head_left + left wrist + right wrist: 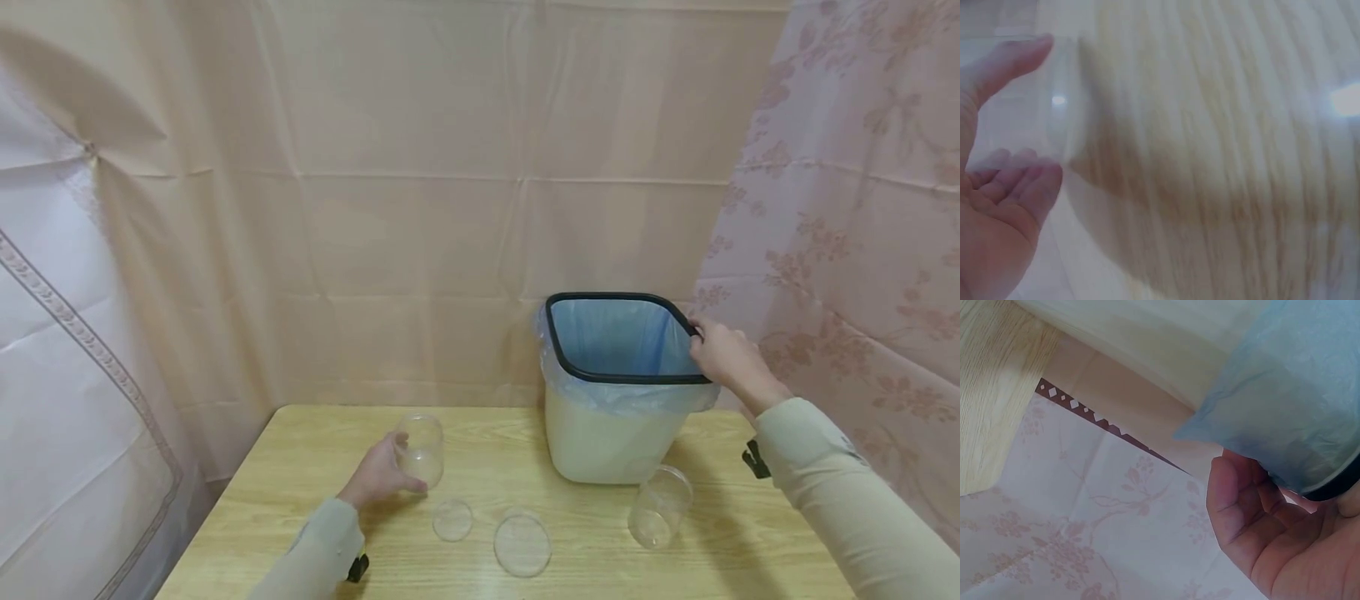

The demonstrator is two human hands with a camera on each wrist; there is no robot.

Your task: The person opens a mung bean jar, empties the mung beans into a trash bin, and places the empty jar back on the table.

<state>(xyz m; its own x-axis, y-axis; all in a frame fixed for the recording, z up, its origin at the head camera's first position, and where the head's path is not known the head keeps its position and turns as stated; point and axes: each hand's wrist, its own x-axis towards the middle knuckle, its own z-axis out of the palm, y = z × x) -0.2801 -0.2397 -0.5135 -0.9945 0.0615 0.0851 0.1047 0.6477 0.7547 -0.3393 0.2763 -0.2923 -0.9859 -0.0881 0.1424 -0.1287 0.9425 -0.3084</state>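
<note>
My left hand (378, 473) grips a clear plastic cup (423, 454) over the left part of the table, thumb on the near side. In the left wrist view the thumb and fingers (1044, 190) curve around the see-through cup wall. On the right, a cream trash bin (600, 446) stands upright with a black rim (630, 379) and a pale blue liner bag (611, 333) folded over its edge. My right hand (726, 354) holds the bin's rim at its right side. In the right wrist view its fingers (1229, 494) curl by the bag's lower edge.
A second clear cup (660, 507) is in front of the bin, tilted in the head view. Two clear round lids, a small one (453, 521) and a larger one (522, 545), lie on the wooden table (247, 500). Beige cloth (420, 233) hangs behind, flowered cloth (862, 250) at right.
</note>
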